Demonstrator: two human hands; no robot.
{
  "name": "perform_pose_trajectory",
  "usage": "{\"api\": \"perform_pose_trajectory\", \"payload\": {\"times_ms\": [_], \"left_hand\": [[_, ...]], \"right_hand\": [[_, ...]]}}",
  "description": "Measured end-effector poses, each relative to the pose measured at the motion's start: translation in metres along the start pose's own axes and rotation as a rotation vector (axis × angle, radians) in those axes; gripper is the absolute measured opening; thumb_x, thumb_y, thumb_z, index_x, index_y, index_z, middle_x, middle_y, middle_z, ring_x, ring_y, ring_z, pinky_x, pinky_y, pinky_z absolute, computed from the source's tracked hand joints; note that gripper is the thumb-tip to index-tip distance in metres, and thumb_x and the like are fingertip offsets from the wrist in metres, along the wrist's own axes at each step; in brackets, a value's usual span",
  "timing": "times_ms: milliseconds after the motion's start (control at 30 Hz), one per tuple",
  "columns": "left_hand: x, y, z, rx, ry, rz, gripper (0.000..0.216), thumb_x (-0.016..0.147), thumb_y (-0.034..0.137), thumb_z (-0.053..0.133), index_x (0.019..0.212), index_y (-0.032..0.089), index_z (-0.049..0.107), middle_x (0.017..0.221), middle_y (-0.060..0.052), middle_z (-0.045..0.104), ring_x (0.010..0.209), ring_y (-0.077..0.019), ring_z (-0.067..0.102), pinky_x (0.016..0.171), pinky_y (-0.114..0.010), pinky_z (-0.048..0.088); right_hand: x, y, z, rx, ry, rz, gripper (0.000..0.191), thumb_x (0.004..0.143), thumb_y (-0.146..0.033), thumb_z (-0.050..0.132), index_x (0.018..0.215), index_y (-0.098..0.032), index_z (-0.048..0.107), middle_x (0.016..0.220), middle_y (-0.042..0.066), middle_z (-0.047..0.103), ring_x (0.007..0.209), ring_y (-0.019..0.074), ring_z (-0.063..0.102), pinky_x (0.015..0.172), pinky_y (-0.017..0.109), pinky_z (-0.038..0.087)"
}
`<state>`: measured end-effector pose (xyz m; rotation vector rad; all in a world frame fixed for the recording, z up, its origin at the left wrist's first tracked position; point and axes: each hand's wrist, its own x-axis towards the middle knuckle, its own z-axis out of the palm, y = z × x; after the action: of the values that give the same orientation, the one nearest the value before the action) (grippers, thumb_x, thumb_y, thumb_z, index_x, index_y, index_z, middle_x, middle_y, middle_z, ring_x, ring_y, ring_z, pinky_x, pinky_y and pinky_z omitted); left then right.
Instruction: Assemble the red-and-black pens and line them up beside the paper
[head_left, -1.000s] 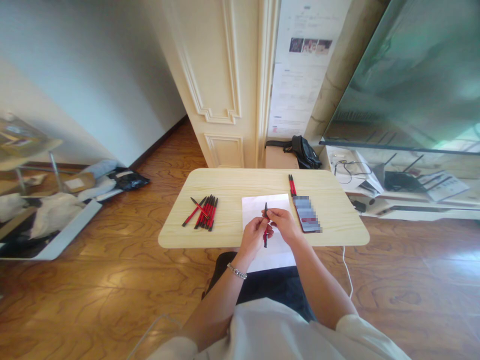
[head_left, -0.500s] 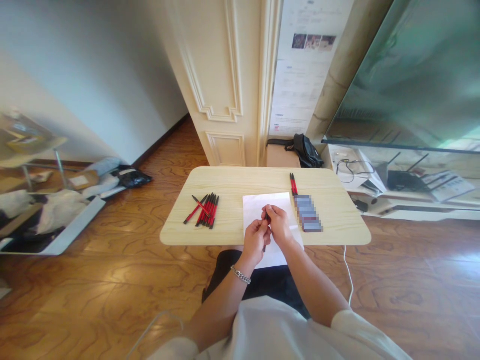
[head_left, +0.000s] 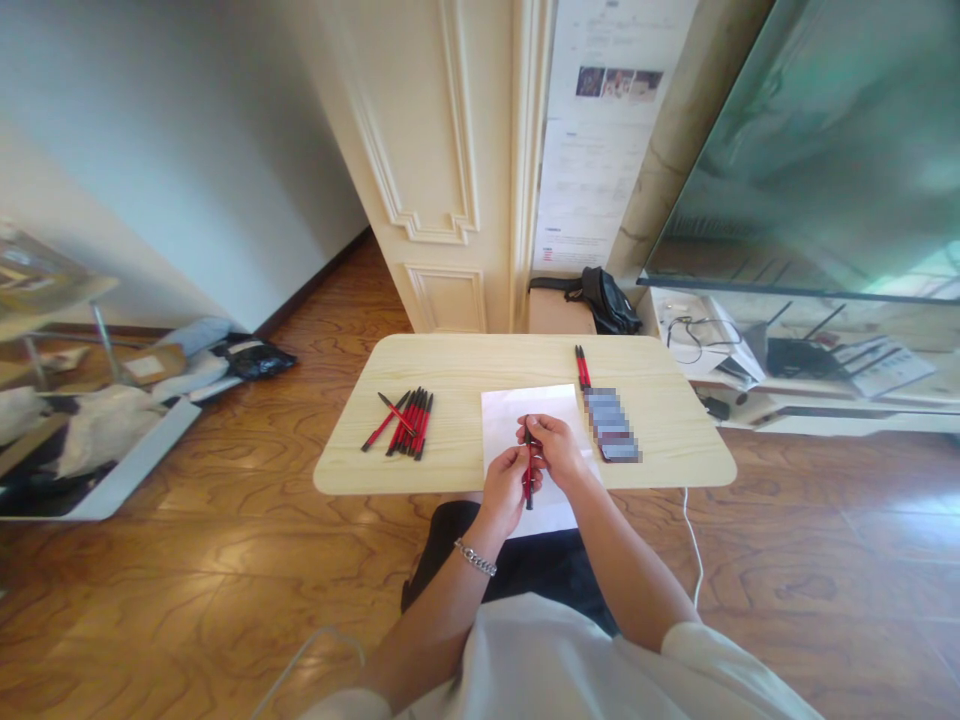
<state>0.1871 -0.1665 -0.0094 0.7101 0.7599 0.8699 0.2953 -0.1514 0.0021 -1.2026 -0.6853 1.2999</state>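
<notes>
A black bag (head_left: pixel 610 303) rests on a pale box (head_left: pixel 559 315) near a large screen (head_left: pixel 821 165).

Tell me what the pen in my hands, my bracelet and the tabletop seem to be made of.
Pen: probably plastic, red with black ends; its even, solid colours suggest that. Bracelet: likely metal, silver-coloured and polished, judging by its bright chain links. Tabletop: pale wood or wood-look laminate; fine grain lines show, but I can't tell which.
</notes>
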Motion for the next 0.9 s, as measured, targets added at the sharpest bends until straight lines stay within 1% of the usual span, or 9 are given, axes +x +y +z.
{"api": "perform_pose_trajectory", "payload": {"times_ms": [33, 100, 200, 267, 433, 600, 733, 800, 900], "left_hand": [[-0.0005, 0.0000, 0.0000, -0.007, 0.000, -0.005, 0.036, 0.076, 0.049, 0.066, 0.081, 0.014, 0.058, 0.071, -0.004, 0.062, 0.052, -0.0084, 0.052, 0.050, -0.022, 0.039], [-0.0011, 0.0002, -0.0004, -0.010, 0.009, -0.008, 0.035, 0.075, 0.048, 0.067, 0.084, 0.015, 0.059, 0.071, -0.003, 0.063, 0.053, -0.0085, 0.053, 0.050, -0.022, 0.040], [-0.0007, 0.0004, -0.0017, 0.002, 0.017, -0.001, 0.035, 0.074, 0.045, 0.070, 0.087, 0.015, 0.059, 0.071, -0.002, 0.063, 0.055, -0.0086, 0.054, 0.052, -0.022, 0.042], [-0.0002, 0.0000, -0.0025, 0.005, 0.012, 0.004, 0.035, 0.074, 0.045, 0.070, 0.088, 0.015, 0.059, 0.073, -0.003, 0.063, 0.056, -0.0085, 0.055, 0.052, -0.022, 0.042], [-0.0003, -0.0011, -0.0031, 0.006, 0.009, -0.002, 0.039, 0.073, 0.048, 0.070, 0.090, 0.014, 0.061, 0.076, -0.005, 0.065, 0.056, -0.0091, 0.056, 0.053, -0.022, 0.043], [-0.0008, -0.0007, -0.0025, 0.032, 0.018, 0.012, 0.039, 0.072, 0.046, 0.072, 0.093, 0.015, 0.061, 0.075, -0.004, 0.065, 0.056, -0.0087, 0.056, 0.053, -0.022, 0.043], [-0.0006, -0.0013, -0.0033, 0.016, 0.026, -0.006, 0.037, 0.072, 0.046, 0.071, 0.091, 0.015, 0.061, 0.074, -0.004, 0.065, 0.057, -0.0093, 0.057, 0.053, -0.022, 0.043], [-0.0004, -0.0019, -0.0040, 0.020, 0.029, -0.004, 0.037, 0.073, 0.045, 0.071, 0.092, 0.015, 0.061, 0.075, -0.005, 0.065, 0.058, -0.0095, 0.057, 0.053, -0.022, 0.044], [-0.0003, -0.0030, -0.0046, 0.036, 0.023, 0.017, 0.036, 0.075, 0.044, 0.069, 0.094, 0.015, 0.061, 0.075, -0.005, 0.065, 0.058, -0.0094, 0.057, 0.054, -0.022, 0.044]], "right_hand": [[0.0008, 0.0002, -0.0008, 0.010, -0.023, 0.022, 0.043, 0.073, -0.055, 0.062, 0.092, -0.017, 0.065, 0.078, 0.005, 0.065, 0.045, 0.0079, 0.046, 0.035, 0.020, 0.028], [0.0025, 0.0002, -0.0022, 0.003, -0.015, 0.012, 0.044, 0.074, -0.056, 0.061, 0.095, -0.016, 0.065, 0.080, 0.006, 0.066, 0.053, 0.0105, 0.053, 0.041, 0.021, 0.037], [0.0046, 0.0011, -0.0036, -0.084, 0.078, -0.089, 0.041, 0.071, -0.053, 0.066, 0.091, -0.017, 0.065, 0.076, 0.004, 0.064, 0.064, 0.0132, 0.057, 0.054, 0.024, 0.045], [0.0051, 0.0023, -0.0047, -0.112, 0.096, -0.115, 0.039, 0.070, -0.052, 0.068, 0.087, -0.016, 0.064, 0.072, 0.003, 0.063, 0.064, 0.0133, 0.057, 0.056, 0.025, 0.046], [0.0042, 0.0014, -0.0067, -0.028, -0.001, -0.022, 0.043, 0.074, -0.054, 0.062, 0.092, -0.016, 0.066, 0.081, 0.007, 0.067, 0.069, 0.0153, 0.060, 0.058, 0.027, 0.047], [0.0027, -0.0029, -0.0061, -0.090, 0.069, -0.095, 0.038, 0.068, -0.049, 0.070, 0.086, -0.016, 0.065, 0.071, 0.002, 0.063, 0.065, 0.0135, 0.057, 0.060, 0.027, 0.047], [0.0021, -0.0028, -0.0071, -0.041, -0.013, -0.040, 0.040, 0.074, -0.052, 0.063, 0.090, -0.016, 0.067, 0.080, 0.006, 0.067, 0.071, 0.0161, 0.061, 0.063, 0.029, 0.049], [0.0024, -0.0020, -0.0077, -0.063, -0.001, -0.051, 0.041, 0.074, -0.052, 0.064, 0.093, -0.016, 0.067, 0.082, 0.007, 0.067, 0.075, 0.0173, 0.062, 0.065, 0.030, 0.050], [0.0027, -0.0013, -0.0082, -0.119, 0.054, -0.092, 0.037, 0.070, -0.048, 0.069, 0.090, -0.017, 0.066, 0.076, 0.004, 0.065, 0.072, 0.0161, 0.061, 0.065, 0.030, 0.050]]}}
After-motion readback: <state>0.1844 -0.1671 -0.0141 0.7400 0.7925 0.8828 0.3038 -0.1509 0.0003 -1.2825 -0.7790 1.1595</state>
